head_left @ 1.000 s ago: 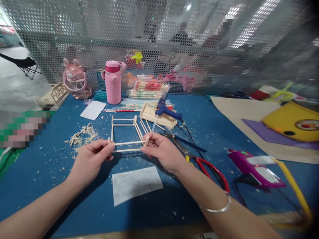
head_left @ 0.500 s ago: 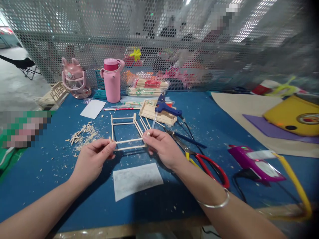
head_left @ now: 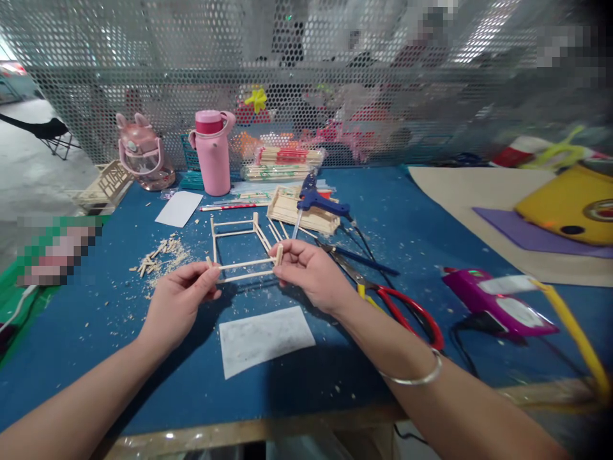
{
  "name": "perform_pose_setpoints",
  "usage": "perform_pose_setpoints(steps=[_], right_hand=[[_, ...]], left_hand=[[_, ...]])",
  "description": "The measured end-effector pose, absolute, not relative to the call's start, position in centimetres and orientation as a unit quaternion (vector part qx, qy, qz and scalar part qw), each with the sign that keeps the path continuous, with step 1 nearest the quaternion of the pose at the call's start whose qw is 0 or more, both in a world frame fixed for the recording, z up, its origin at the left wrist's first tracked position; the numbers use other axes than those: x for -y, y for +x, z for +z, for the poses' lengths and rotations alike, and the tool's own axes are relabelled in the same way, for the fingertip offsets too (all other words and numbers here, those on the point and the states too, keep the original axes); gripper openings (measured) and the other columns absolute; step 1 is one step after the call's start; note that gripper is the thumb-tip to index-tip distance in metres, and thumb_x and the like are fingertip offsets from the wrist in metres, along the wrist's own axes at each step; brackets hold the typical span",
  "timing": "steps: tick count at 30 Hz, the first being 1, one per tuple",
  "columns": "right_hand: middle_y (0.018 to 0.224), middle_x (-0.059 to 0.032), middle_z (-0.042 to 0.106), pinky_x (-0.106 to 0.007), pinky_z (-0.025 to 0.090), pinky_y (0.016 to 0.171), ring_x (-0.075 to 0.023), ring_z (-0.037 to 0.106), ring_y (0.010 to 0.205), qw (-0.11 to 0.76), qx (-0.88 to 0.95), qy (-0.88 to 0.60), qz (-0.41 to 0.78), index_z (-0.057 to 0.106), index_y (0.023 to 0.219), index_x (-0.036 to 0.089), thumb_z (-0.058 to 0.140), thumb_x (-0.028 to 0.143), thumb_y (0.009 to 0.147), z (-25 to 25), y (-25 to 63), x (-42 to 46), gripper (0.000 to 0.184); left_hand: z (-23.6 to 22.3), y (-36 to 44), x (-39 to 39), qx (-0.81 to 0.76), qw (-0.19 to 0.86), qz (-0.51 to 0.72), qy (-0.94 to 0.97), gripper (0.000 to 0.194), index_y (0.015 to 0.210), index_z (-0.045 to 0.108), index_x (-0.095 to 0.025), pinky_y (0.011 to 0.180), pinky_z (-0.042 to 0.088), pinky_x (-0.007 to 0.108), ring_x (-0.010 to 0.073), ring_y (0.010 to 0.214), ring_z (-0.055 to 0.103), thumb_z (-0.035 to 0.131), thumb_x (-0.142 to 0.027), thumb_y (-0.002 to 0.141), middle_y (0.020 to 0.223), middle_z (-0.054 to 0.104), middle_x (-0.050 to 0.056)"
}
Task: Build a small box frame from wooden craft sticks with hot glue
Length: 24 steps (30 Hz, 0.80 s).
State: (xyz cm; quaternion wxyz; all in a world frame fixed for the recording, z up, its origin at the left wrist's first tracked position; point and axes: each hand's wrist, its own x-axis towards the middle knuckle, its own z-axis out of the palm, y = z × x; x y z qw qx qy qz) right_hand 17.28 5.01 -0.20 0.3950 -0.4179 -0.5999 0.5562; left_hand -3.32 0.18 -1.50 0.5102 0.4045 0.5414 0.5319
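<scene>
Between my hands is a small frame of thin wooden sticks [head_left: 245,262], with long side bars running away from me to short uprights at its far end. My left hand [head_left: 184,291] pinches its near left corner between thumb and fingers. At the near right corner my right hand [head_left: 311,275] is closed on the frame, fingers around a short upright. A white sheet of paper [head_left: 267,338] lies on the table just below the frame. Behind my right hand a blue glue gun [head_left: 320,203] rests on a flat wooden stick tray [head_left: 282,211].
Red-handled scissors [head_left: 412,313] and a purple device with a cord [head_left: 498,303] lie to the right. Stick offcuts and shavings [head_left: 160,259] are scattered at left. A pink bottle [head_left: 214,160], a clear-bodied bottle [head_left: 143,156] and stick packs [head_left: 285,163] stand before the perforated metal screen [head_left: 158,83].
My right fingers have shifted at the near right corner, so the short upright there now shows standing up. My left hand keeps its pinch. The view has moved slightly.
</scene>
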Motion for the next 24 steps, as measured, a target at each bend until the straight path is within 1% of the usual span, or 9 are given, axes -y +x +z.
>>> perform_pose_setpoints(steps=[5, 9, 11, 14, 16, 19, 21, 23, 24], right_hand=[[0.052, 0.0089, 0.043, -0.024, 0.038, 0.051, -0.0079, 0.047, 0.047, 0.394, 0.601, -0.418, 0.556, 0.056, 0.081, 0.018, 0.063, 0.026, 0.066, -0.2, 17.3, -5.1, 0.019], [0.052, 0.0086, 0.043, -0.024, 0.038, 0.052, -0.0085, 0.047, 0.047, 0.393, 0.605, -0.42, 0.551, 0.056, 0.082, 0.018, 0.064, 0.028, 0.066, -0.3, 17.3, -5.3, 0.021], [0.052, 0.0085, 0.043, -0.025, 0.038, 0.052, -0.0089, 0.047, 0.048, 0.39, 0.609, -0.419, 0.549, 0.056, 0.084, 0.018, 0.064, 0.028, 0.066, -0.5, 17.3, -5.4, 0.022], [0.055, 0.0081, 0.042, -0.026, 0.038, 0.053, -0.0098, 0.046, 0.049, 0.384, 0.629, -0.42, 0.529, 0.055, 0.093, 0.019, 0.062, 0.028, 0.069, -0.7, 17.4, -5.3, 0.027], [0.063, 0.0053, 0.046, -0.028, 0.04, 0.056, -0.0117, 0.048, 0.056, 0.417, 0.67, -0.434, 0.434, 0.053, 0.103, 0.02, 0.061, 0.028, 0.07, -0.6, 17.4, -4.9, 0.035], [0.093, -0.0051, 0.056, -0.037, 0.041, 0.078, -0.0199, 0.052, 0.086, 0.45, 0.774, -0.413, 0.166, 0.053, 0.116, 0.022, 0.062, 0.028, 0.071, -0.2, 17.0, -4.4, 0.046], [0.112, -0.01, 0.055, -0.044, 0.034, 0.09, -0.0256, 0.047, 0.106, 0.396, 0.837, -0.375, 0.038, 0.058, 0.113, 0.022, 0.061, 0.029, 0.074, -0.1, 16.5, -4.3, 0.039], [0.112, -0.0104, 0.058, -0.047, 0.03, 0.093, -0.027, 0.047, 0.108, 0.323, 0.875, -0.359, -0.004, 0.065, 0.101, 0.021, 0.059, 0.027, 0.079, -0.4, 15.8, -4.6, 0.023], [0.106, -0.0092, 0.062, -0.048, 0.029, 0.093, -0.0258, 0.05, 0.104, 0.297, 0.885, -0.358, -0.003, 0.067, 0.093, 0.021, 0.057, 0.025, 0.081, -0.7, 15.5, -4.8, 0.016]], left_hand=[[-1.6, -3.4, -0.2, -0.506, 0.534, 0.55, 0.394, 0.031, 0.075, 0.071, -0.016, 0.058, 0.052, 0.019, 0.0078, 0.058, 0.052, 0.071, -0.046, 0.067, 0.06, 0.055, -0.002], [-1.5, -3.3, -0.2, -0.489, 0.556, 0.564, 0.366, 0.033, 0.081, 0.072, -0.016, 0.059, 0.053, 0.02, 0.0082, 0.058, 0.053, 0.069, -0.047, 0.069, 0.063, 0.058, -0.001], [-1.4, -3.3, -0.2, -0.493, 0.545, 0.563, 0.378, 0.032, 0.083, 0.072, -0.017, 0.06, 0.052, 0.021, 0.0089, 0.06, 0.055, 0.069, -0.046, 0.069, 0.067, 0.061, 0.0], [-1.5, -3.5, -0.4, -0.53, 0.48, 0.541, 0.442, 0.029, 0.082, 0.072, -0.018, 0.06, 0.05, 0.023, 0.0101, 0.059, 0.056, 0.073, -0.041, 0.065, 0.075, 0.066, 0.001], [-1.6, -3.6, -0.5, -0.556, 0.428, 0.519, 0.489, 0.027, 0.08, 0.071, -0.017, 0.058, 0.048, 0.023, 0.0105, 0.057, 0.056, 0.073, -0.039, 0.065, 0.075, 0.067, 0.001], [-1.9, -3.7, -0.9, -0.567, 0.383, 0.492, 0.538, 0.025, 0.078, 0.07, -0.016, 0.057, 0.045, 0.023, 0.0114, 0.055, 0.054, 0.068, -0.04, 0.069, 0.065, 0.063, 0.001], [-2.1, -3.8, -1.1, -0.564, 0.372, 0.474, 0.564, 0.026, 0.079, 0.07, -0.016, 0.056, 0.045, 0.024, 0.0121, 0.056, 0.054, 0.065, -0.041, 0.072, 0.065, 0.063, 0.001], [-2.2, -3.8, -1.3, -0.565, 0.355, 0.453, 0.592, 0.026, 0.08, 0.07, -0.016, 0.057, 0.045, 0.025, 0.0129, 0.057, 0.056, 0.063, -0.04, 0.073, 0.069, 0.064, 0.002], [-2.2, -3.9, -1.4, -0.568, 0.339, 0.441, 0.606, 0.026, 0.081, 0.07, -0.016, 0.058, 0.045, 0.026, 0.0134, 0.058, 0.056, 0.062, -0.039, 0.073, 0.07, 0.065, 0.002]])
